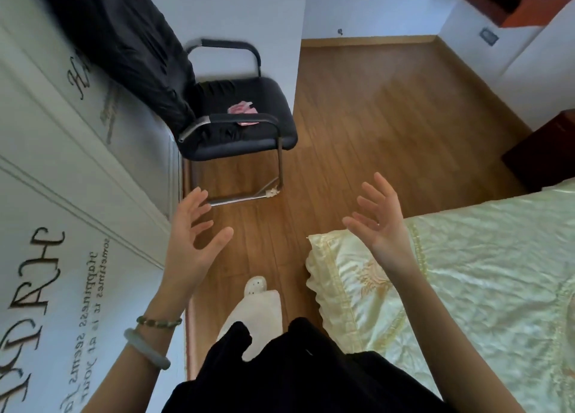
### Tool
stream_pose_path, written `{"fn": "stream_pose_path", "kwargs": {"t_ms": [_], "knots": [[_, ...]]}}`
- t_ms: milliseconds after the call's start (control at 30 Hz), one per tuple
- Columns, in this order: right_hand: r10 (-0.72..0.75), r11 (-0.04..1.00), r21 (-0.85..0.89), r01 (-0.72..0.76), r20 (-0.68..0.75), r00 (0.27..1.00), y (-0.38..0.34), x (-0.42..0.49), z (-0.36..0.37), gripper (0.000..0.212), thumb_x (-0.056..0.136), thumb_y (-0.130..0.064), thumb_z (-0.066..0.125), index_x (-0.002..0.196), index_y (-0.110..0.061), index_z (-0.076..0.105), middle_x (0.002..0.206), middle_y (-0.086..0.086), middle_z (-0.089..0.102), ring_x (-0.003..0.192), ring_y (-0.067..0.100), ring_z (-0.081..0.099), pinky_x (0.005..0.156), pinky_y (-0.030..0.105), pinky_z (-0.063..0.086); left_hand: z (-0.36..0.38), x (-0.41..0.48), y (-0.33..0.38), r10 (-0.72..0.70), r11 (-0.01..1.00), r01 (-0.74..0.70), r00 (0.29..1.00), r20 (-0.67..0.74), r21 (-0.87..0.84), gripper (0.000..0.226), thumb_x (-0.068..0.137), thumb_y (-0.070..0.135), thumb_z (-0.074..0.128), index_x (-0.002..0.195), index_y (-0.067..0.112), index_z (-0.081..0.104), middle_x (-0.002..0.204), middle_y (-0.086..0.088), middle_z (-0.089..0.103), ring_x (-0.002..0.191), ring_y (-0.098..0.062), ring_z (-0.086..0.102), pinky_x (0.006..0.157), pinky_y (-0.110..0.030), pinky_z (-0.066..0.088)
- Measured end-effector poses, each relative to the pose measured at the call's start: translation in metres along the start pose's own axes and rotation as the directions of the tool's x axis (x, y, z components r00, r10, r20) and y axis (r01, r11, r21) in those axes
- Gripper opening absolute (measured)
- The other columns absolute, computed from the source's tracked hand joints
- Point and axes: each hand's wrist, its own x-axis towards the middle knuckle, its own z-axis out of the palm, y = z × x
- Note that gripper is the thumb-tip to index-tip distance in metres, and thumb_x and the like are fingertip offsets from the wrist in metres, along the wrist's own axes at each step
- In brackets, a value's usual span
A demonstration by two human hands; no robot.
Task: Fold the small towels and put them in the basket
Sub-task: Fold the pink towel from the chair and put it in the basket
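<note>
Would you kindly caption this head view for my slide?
Left hand and right hand open over wooden floor; black chair holding pink cloth ahead.

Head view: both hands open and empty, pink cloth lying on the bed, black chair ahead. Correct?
No. The head view shows the pink cloth on the black chair seat, not the bed. Both the left hand and right hand are open and empty.

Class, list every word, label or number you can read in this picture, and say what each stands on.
"Happiness seems": small black lettering, running sideways on the white panel at left.
"sometimes it": the line beside it.
"at your": lettering further along, less certain.
"H": large script letter higher up; small print beside it too blurred.
Large capitals low on the panel: cut off, unreadable.
</note>
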Motion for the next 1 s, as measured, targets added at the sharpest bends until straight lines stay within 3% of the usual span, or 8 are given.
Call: {"fn": "stream_pose_path", "kwargs": {"t_ms": [233,433,667,833,933,1000], "knots": [[0.042,0.999,0.017,-0.04,-0.135,0.99,-0.01,0.11,0.018,0.083,0.079,-0.019,0.073,0.141,-0.039,0.023,0.145,-0.003,0.038,0.127,0.008,0.046,0.098,0.028,0.047,0.017,0.158,-0.009,0.055,0.997,-0.046,0.985,0.16,-0.062,0.066,0.078,0.031,0.068,0.13,0.048,0.03,0.142,0.006,0.04,0.124,-0.004,0.045,0.098,-0.022,0.043],[0.047,0.999,-0.003,-0.05,-0.247,0.968,-0.01,0.178,0.018,0.085,0.078,-0.018,0.074,0.145,-0.032,0.022,0.144,-0.002,0.04,0.124,0.006,0.048,0.097,0.024,0.048,0.044,0.253,-0.014,0.118,0.992,-0.101,0.952,0.284,-0.073,0.065,0.073,0.047,0.064,0.129,0.05,0.031,0.144,0.005,0.04,0.125,-0.003,0.046,0.094,-0.017,0.045],[0.066,0.998,0.0,-0.07,-0.337,0.939,0.006,0.253,-0.005,0.086,0.078,-0.02,0.075,0.145,-0.031,0.022,0.142,-0.006,0.041,0.123,0.003,0.048,0.093,0.019,0.048,0.093,0.333,-0.023,0.102,0.994,-0.076,0.916,0.387,-0.082,0.067,0.071,0.048,0.065,0.13,0.047,0.033,0.143,0.007,0.042,0.124,-0.007,0.047,0.095,-0.021,0.046],[0.067,0.997,-0.013,-0.076,-0.342,0.937,0.028,0.331,-0.037,0.086,0.077,-0.021,0.076,0.144,-0.031,0.023,0.142,-0.006,0.041,0.122,0.005,0.049,0.094,0.023,0.049,0.145,0.402,-0.025,0.096,0.995,-0.091,0.919,0.383,-0.033,0.079,0.071,0.048,0.064,0.14,0.02,0.036,0.142,0.001,0.041,0.125,-0.011,0.047,0.099,-0.036,0.047],[0.063,0.998,-0.009,-0.07,-0.338,0.939,0.04,0.384,-0.064,0.086,0.077,-0.02,0.075,0.145,-0.029,0.022,0.143,-0.003,0.04,0.123,0.007,0.05,0.094,0.022,0.049,0.184,0.448,-0.023,0.1,0.995,-0.099,0.916,0.388,-0.023,0.075,0.074,0.045,0.066,0.139,0.024,0.035,0.142,-0.002,0.043,0.126,-0.015,0.047,0.099,-0.036,0.047],[0.067,0.998,0.003,-0.07,-0.342,0.937,0.045,0.419,-0.085,0.087,0.077,-0.019,0.075,0.145,-0.029,0.022,0.144,-0.001,0.04,0.123,0.008,0.049,0.094,0.021,0.048,0.211,0.48,-0.016,0.095,0.995,-0.099,0.923,0.373,-0.009,0.072,0.078,0.031,0.073,0.138,0.026,0.034,0.142,-0.001,0.043,0.125,-0.016,0.048,0.098,-0.032,0.046]]}}
